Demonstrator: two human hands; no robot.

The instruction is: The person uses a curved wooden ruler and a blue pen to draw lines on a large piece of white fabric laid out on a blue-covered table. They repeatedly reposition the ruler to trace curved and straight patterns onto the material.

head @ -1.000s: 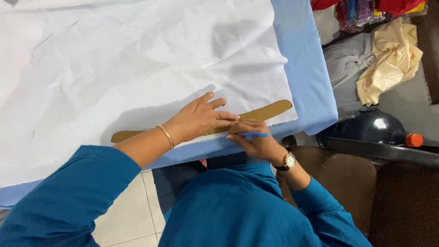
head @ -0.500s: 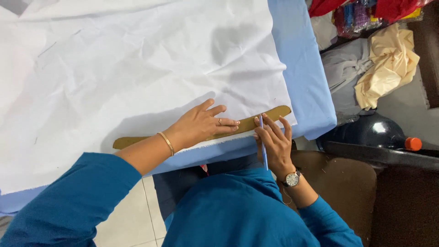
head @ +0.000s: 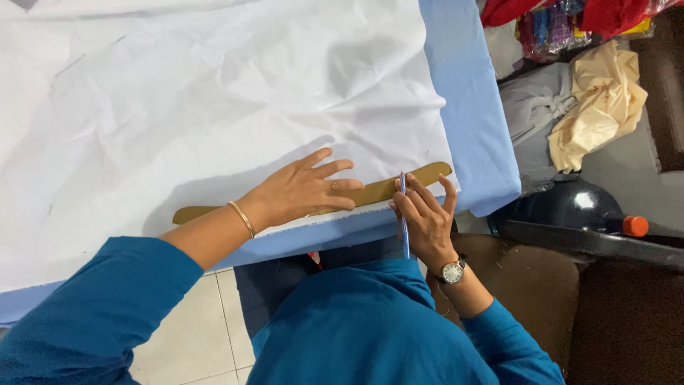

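A white cloth [head: 214, 100] lies spread over a table with a light blue cover [head: 470, 107]. Along the cloth's near edge lies a long curved brown ruler [head: 420, 177]. My left hand [head: 303, 189] presses flat on the ruler's middle, fingers spread; a gold bangle is on that wrist. My right hand [head: 424, 214] holds a blue pen [head: 404, 221] upright, its tip at the ruler's edge near the right end. A wristwatch is on my right wrist.
Right of the table lie piled fabrics: cream cloth [head: 595, 107], grey cloth [head: 531, 107], red and colourful bundles at the top. A dark rounded object [head: 563, 203] with an orange cap [head: 634, 226] sits below them. White floor tiles [head: 192, 335] show under the table.
My right hand has turned and shifted right along the ruler, the pen now standing upright near the ruler's right end. My left hand has stayed pressed on the ruler.
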